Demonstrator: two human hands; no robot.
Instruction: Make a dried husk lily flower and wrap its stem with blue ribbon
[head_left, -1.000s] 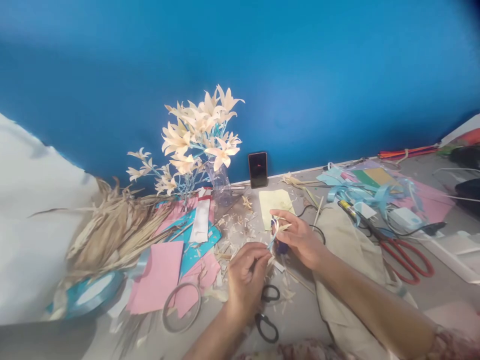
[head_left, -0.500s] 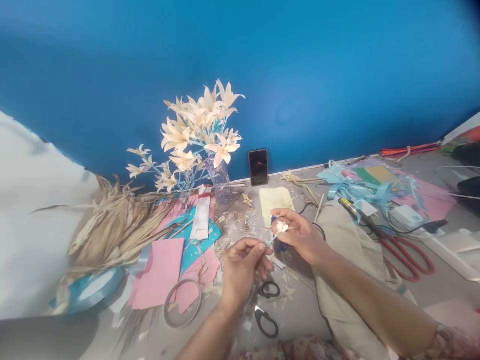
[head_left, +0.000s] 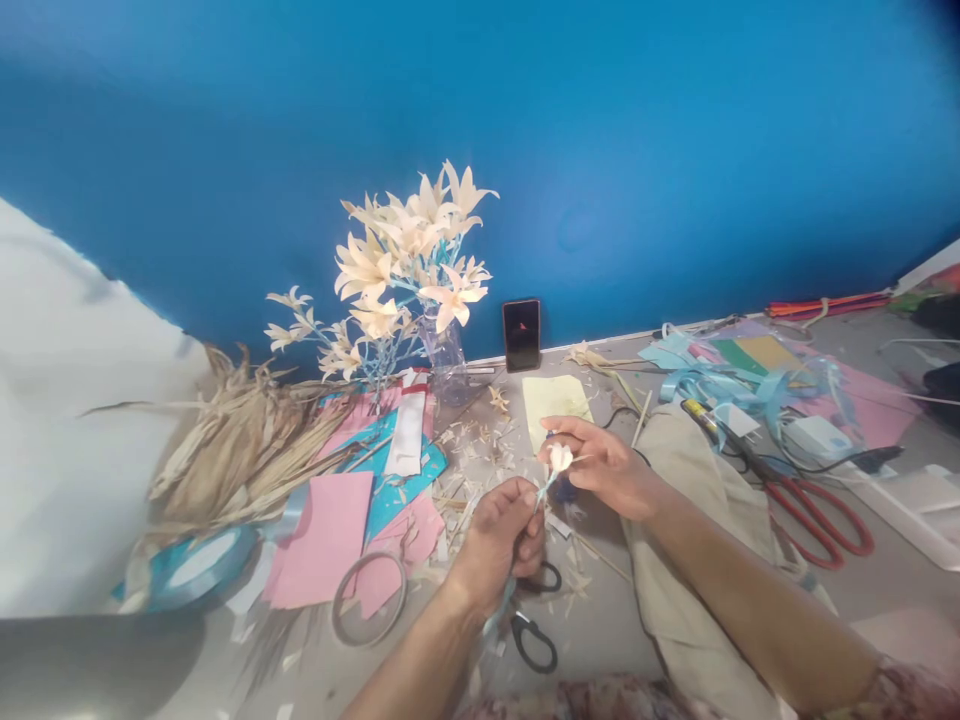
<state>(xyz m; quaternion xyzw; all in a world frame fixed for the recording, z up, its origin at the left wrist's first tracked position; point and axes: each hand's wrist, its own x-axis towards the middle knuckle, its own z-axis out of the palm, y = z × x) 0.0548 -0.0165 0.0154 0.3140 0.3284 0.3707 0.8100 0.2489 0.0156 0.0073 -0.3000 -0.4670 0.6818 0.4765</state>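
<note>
My left hand (head_left: 499,545) pinches the light-blue wrapped stem of a small artificial flower (head_left: 560,458), its cream petals just above my fingertips. A length of the blue stem or wrapping hangs below that hand. My right hand (head_left: 604,465) curls around the blossom from the right, its fingers closed against it. Exactly which part its fingertips press is hard to make out. Under and beside my left hand lie black-handled scissors (head_left: 534,640), their blades hidden. A dark-blue object (head_left: 562,490) stands partly covered behind the flower.
A clear vase (head_left: 446,365) holds several cream flowers (head_left: 409,240). Dried husks (head_left: 232,440), pink paper (head_left: 322,540), blue ribbon (head_left: 199,565) and a tape ring (head_left: 367,600) lie left. A phone (head_left: 521,335) leans on the wall. Beige cloth (head_left: 675,560) and red-handled scissors (head_left: 821,520) lie right.
The flower has turned more upright between my hands. More of the blue stem now shows, including below my left hand. The whole view has shifted slightly.
</note>
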